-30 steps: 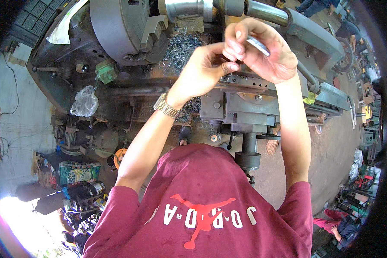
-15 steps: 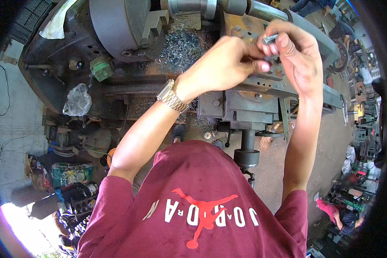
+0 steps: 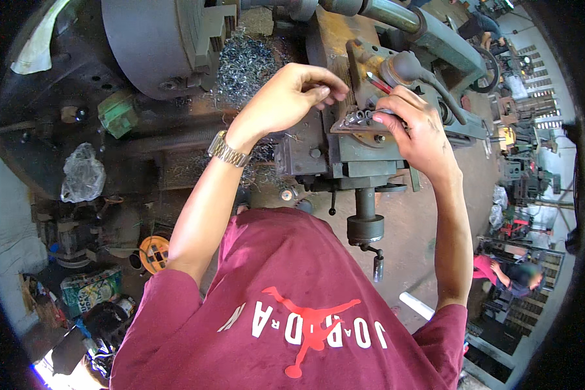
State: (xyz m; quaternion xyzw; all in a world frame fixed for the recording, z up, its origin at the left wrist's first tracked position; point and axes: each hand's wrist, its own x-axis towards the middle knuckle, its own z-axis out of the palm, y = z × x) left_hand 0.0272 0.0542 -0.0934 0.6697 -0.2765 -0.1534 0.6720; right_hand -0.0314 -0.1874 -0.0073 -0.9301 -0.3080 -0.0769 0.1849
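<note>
Over the tool post (image 3: pixel 369 60), a slim red rod (image 3: pixel 379 82) is slanting from near right to far left, its pale tip pointing far left. At its near end, the right hand (image 3: pixel 417 127) is bending thumb and fingers; whether it is gripping anything, I cannot tell. The left hand (image 3: pixel 283 97) is hanging half-open, seemingly empty. White lettering (image 3: pixel 259 320) is crossing the maroon shirt (image 3: pixel 286 253).

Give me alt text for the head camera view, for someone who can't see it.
A person's right hand is over a lathe carriage, its grip unclear; the left hand, watch on the wrist, hovers with nothing visible in it. Metal shavings lie beside the chuck; other people show at right.
</note>
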